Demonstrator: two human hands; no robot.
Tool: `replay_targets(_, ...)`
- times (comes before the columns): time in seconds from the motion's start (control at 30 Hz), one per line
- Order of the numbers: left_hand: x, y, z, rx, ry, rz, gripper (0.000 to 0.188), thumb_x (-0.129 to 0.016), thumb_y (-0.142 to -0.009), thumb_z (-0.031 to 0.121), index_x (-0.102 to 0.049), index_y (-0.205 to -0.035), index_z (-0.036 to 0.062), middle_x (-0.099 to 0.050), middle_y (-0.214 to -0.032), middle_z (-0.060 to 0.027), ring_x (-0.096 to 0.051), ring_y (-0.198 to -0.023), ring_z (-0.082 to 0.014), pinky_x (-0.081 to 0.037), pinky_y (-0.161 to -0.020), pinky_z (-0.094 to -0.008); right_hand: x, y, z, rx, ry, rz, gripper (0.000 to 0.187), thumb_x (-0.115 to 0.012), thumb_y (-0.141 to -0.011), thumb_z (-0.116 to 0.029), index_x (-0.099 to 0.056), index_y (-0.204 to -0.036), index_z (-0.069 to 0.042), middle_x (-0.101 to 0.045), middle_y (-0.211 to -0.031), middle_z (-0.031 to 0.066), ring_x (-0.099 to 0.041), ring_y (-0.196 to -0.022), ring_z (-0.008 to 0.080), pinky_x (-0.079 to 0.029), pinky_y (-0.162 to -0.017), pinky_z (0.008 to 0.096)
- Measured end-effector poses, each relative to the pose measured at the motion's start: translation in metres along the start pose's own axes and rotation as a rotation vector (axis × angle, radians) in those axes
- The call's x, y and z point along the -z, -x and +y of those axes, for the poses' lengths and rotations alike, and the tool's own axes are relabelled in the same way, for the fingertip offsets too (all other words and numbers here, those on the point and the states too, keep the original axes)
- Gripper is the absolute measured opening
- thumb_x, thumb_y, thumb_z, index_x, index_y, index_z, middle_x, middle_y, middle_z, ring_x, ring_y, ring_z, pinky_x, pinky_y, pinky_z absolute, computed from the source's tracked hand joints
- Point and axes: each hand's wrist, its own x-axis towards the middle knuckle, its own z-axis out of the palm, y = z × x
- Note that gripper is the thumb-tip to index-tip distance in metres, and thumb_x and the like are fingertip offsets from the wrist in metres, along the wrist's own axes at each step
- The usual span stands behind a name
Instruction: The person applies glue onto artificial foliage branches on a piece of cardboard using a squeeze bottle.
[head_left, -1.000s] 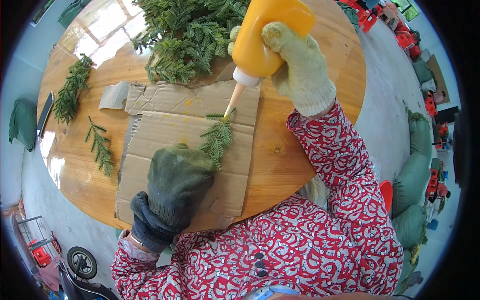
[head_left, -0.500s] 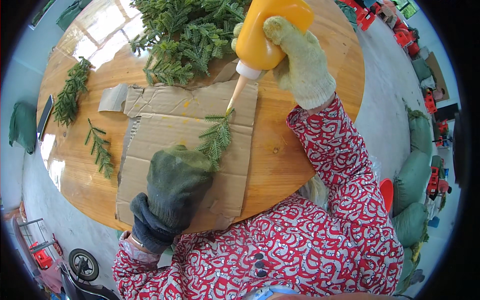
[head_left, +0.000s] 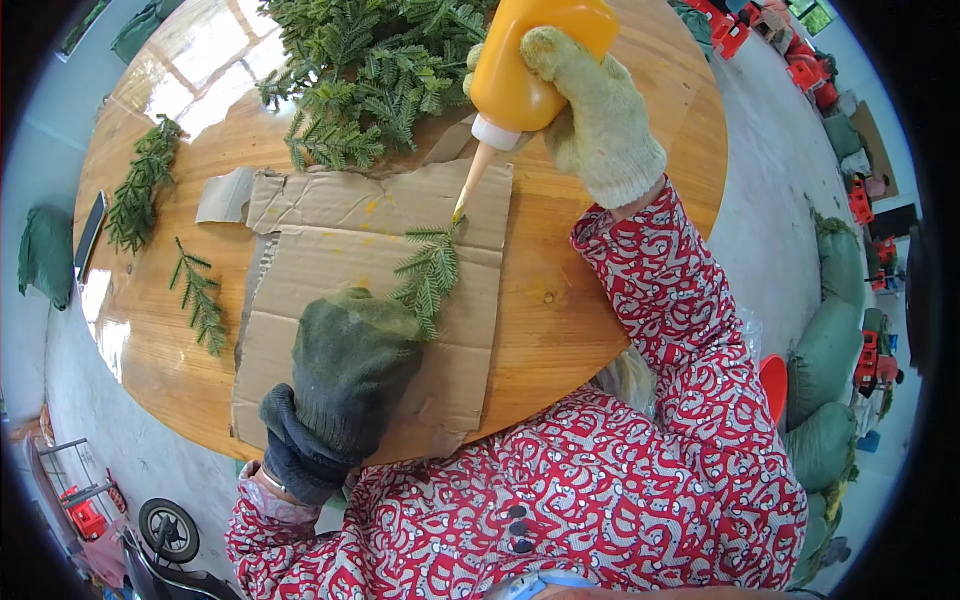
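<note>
Left of the cardboard sheet (head_left: pixel 275 350) lay a loose sprig (head_left: pixel 201 298); beyond its far edge stood a branch pile (head_left: pixel 370 95). Over the sheet's near half, the dark-gloved left hand (head_left: pixel 355 345) was curled closed, apparently around the near end of a green sprig (head_left: pixel 430 270), which slanted away over the sheet's right half. Above the sheet's far right part, the pale-gloved right hand (head_left: pixel 600 130) gripped a yellow squeeze bottle (head_left: pixel 525 80), thumb in front. Over the last second, nozzle (head_left: pixel 476 178) and sprig had shifted slightly together, and yellow had become plainer at the tip; this suggested that liquid was being applied to the stem end. The left fingertips were hidden beneath the glove, the right fingers partly behind the bottle, and the frame's upper edge cropped both bottle and pile.
</note>
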Motion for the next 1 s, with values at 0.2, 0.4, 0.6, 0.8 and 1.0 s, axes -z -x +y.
replay_targets(0.2,-0.002,0.003,-0.001,-0.011,-0.003,0.057,0.03,-0.065,-0.071,0.008,-0.064,-0.101,0.0094,-0.063,-0.104,-0.0114,-0.058,-0.098,-0.0353,-0.043,-0.088,-0.0478,0.002,-0.005,0.002,-0.045,-0.035,0.004,0.027,-0.071,-0.087,-0.013,-0.062,-0.11,-0.003,-0.066,-0.096,0.0062,-0.068,-0.084,0.0186,-0.061,-0.069,0.0358)
replay_targets(0.4,0.001,0.0,0.005,0.067,-0.003,0.097,0.029,-0.068,-0.074,0.006,-0.065,-0.103,0.0046,-0.064,-0.105,-0.0165,-0.058,-0.103,-0.0401,-0.044,-0.093,-0.0499,0.016,-0.012,0.009,-0.174,-0.106,0.02,0.038,-0.065,-0.091,-0.027,-0.053,-0.119,-0.005,-0.065,-0.1,0.0138,-0.068,-0.088,0.026,-0.061,-0.071,0.0402)
replay_targets(0.6,0.009,0.018,-0.008,0.1,-0.035,0.167,0.027,-0.067,-0.075,0.003,-0.066,-0.102,0.0036,-0.064,-0.105,-0.0164,-0.059,-0.102,-0.0386,-0.045,-0.092,-0.048,0.018,-0.022,0.025,-0.166,-0.123,-0.014,0.046,-0.062,-0.093,-0.039,-0.049,-0.124,-0.007,-0.066,-0.103,0.0198,-0.069,-0.089,0.0312,-0.06,-0.067,0.0407)
replay_targets(0.8,0.04,0.055,-0.028,0.201,-0.23,0.429,0.022,-0.064,-0.081,-0.002,-0.068,-0.102,0.0037,-0.067,-0.103,-0.0135,-0.062,-0.101,-0.0322,-0.048,-0.091,-0.0421,0.016,-0.02,0.026,-0.169,-0.134,-0.019,0.048,-0.063,-0.092,-0.038,-0.048,-0.124,-0.006,-0.066,-0.103,0.0201,-0.069,-0.088,0.0319,-0.06,-0.065,0.0402)
replay_targets(1.0,0.059,0.099,-0.077,0.187,-0.362,0.559,0.022,-0.066,-0.075,-0.004,-0.066,-0.096,0.0034,-0.066,-0.1,-0.014,-0.062,-0.093,-0.0334,-0.049,-0.082,-0.0419,0.02,-0.022,0.026,-0.184,-0.156,0.013,0.049,-0.064,-0.092,-0.038,-0.047,-0.124,-0.005,-0.065,-0.104,0.0203,-0.069,-0.088,0.0324,-0.06,-0.067,0.0423)
